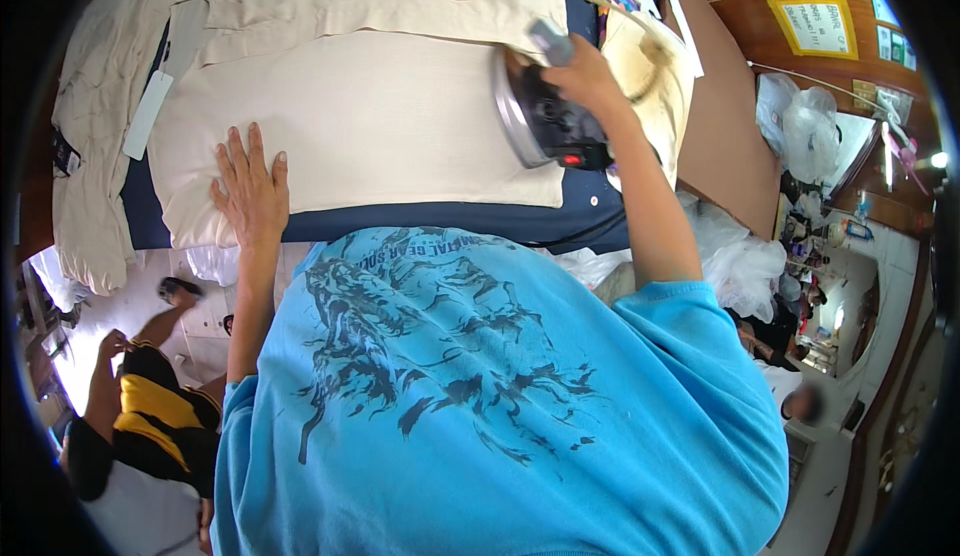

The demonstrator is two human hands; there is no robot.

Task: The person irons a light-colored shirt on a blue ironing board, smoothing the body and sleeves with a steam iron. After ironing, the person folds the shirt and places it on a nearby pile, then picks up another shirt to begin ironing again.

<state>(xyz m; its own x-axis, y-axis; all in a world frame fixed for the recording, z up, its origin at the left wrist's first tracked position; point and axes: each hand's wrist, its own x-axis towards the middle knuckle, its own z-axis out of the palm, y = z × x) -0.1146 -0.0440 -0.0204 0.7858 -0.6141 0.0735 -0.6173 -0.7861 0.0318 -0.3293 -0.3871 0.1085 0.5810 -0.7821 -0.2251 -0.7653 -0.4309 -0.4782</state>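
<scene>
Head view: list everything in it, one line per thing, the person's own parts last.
cloth: one, cream, flat on the board
board: one, dark blue, under the cloth
iron: one, black with silver soleplate, tilted up at the cloth's right edge
garments: a pile, cream, hanging at left
plastic bags: several, white, right
other person: one, lower left
left hand: flat on cloth
right hand: grips the iron

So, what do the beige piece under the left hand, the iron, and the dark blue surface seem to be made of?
The beige piece looks like woven cloth, matte, with soft folds and seams. The iron, held in the right hand, seems to have a shiny metal soleplate and a dark, probably plastic, body. The dark blue surface looks like a padded fabric cover, matte; its filling is hidden. The left hand lies flat on the cloth.
</scene>
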